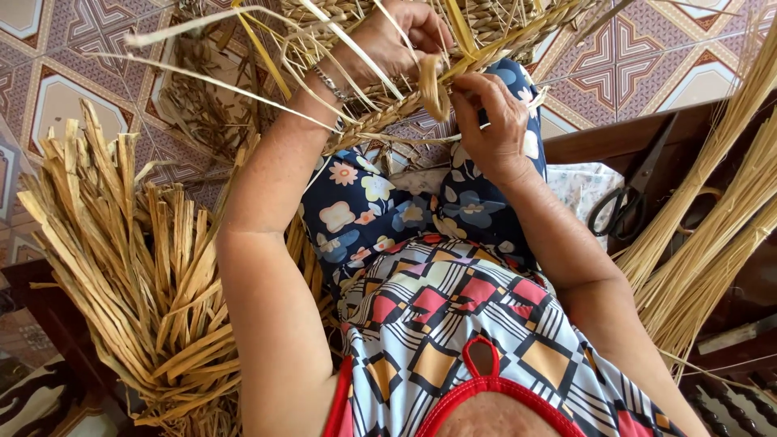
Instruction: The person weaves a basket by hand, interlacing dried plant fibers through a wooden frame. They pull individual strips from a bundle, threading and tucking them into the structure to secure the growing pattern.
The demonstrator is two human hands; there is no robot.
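Patterned floor tiles (48,89) in pink, cream and maroon beneath. Held above the lap: a half-woven basket of pale dried straw (486,24), loose strands fanning out to the sides. Left hand (396,40) closed around its plaited edge, a thin metal bracelet (330,83) at the wrist. Right hand (494,121) pinching a looped flat straw strip (433,85) between fingertips, just below the weave. Further out, a bundle of broad tan dried leaves (137,275) at left, long thin straw stalks (712,235) at right, and black-handled scissors (631,198) lying on a dark wooden surface (599,142).
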